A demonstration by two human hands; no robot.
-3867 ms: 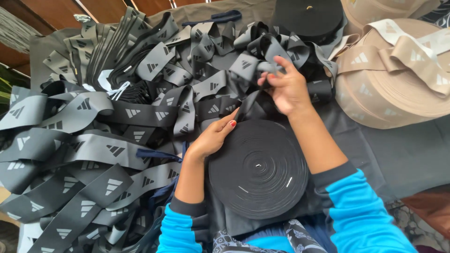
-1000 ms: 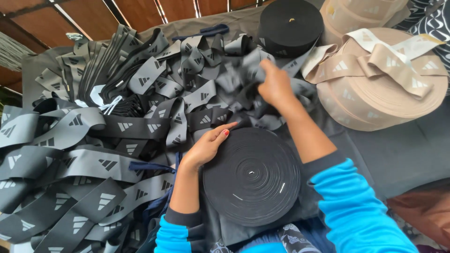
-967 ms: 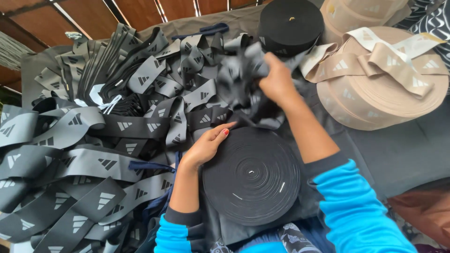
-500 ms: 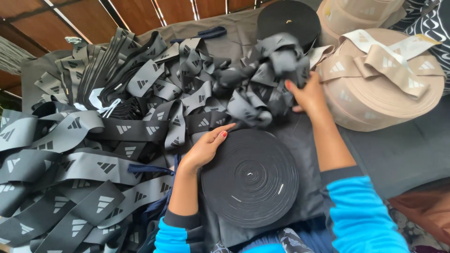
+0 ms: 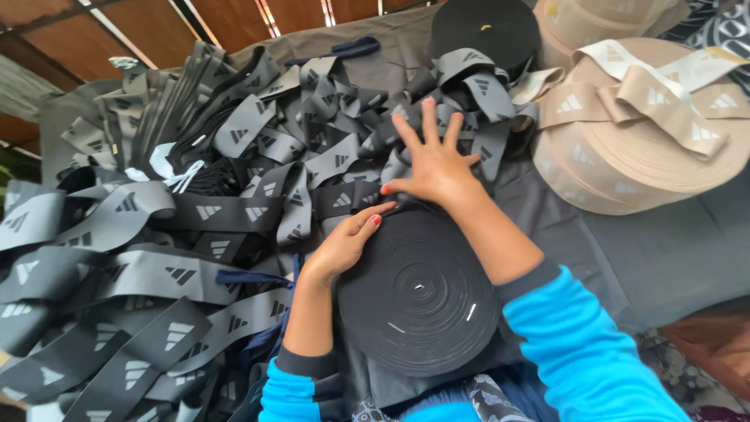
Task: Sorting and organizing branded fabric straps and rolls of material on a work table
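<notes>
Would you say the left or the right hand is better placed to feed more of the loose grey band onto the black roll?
Probably the right hand: it lies spread on the loose grey band, while the left hand rests on the black roll.

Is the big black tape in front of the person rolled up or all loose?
Rolled up. The black roll lies flat as a tight spiral of rings, with the left hand on its edge. The grey band beside it lies loose.

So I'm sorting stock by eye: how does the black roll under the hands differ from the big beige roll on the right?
The black roll is dark and plain on its face; the beige roll is pale tan with light triangular marks on its band. The black roll looks smaller and tightly wound, with both the left hand and right hand at its edge; the beige roll is untouched, with loose ends draped across its top. Both lie flat as wound coils of band.
</notes>
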